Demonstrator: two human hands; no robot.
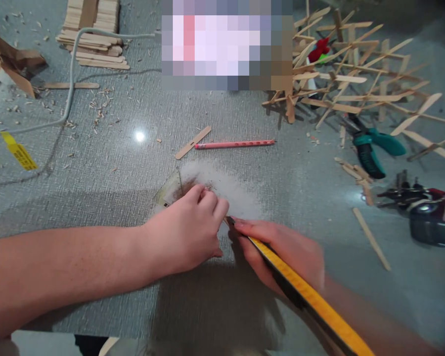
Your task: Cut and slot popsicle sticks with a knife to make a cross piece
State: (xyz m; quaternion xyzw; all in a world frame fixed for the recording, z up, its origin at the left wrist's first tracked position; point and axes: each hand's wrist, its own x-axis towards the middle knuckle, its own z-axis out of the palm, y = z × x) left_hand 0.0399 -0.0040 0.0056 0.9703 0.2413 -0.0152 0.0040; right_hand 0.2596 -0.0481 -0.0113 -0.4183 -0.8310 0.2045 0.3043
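Note:
My left hand [187, 230] is closed, fingers bent down and pressed together near the table's middle. What lies under its fingertips is mostly hidden; a small tan edge shows beside them. My right hand [282, 252] is wrapped around a long yellow-and-black utility knife [304, 291], its dark tip meeting my left fingers. A see-through, yellowish plastic piece with markings [166, 194] pokes out past my left hand. Beyond it lie a craft stick with a small slot [193, 143] and a pink pencil [237, 144].
Stacked craft sticks [96, 39] lie far left, beside a grey cable [71, 84] with a yellow tag [19, 152]. A lattice of joined sticks [352, 79] stands far right. Near it are teal-handled pliers [371, 148], keys [404, 190] and a loose stick [371, 240]. Wood chips are scattered about.

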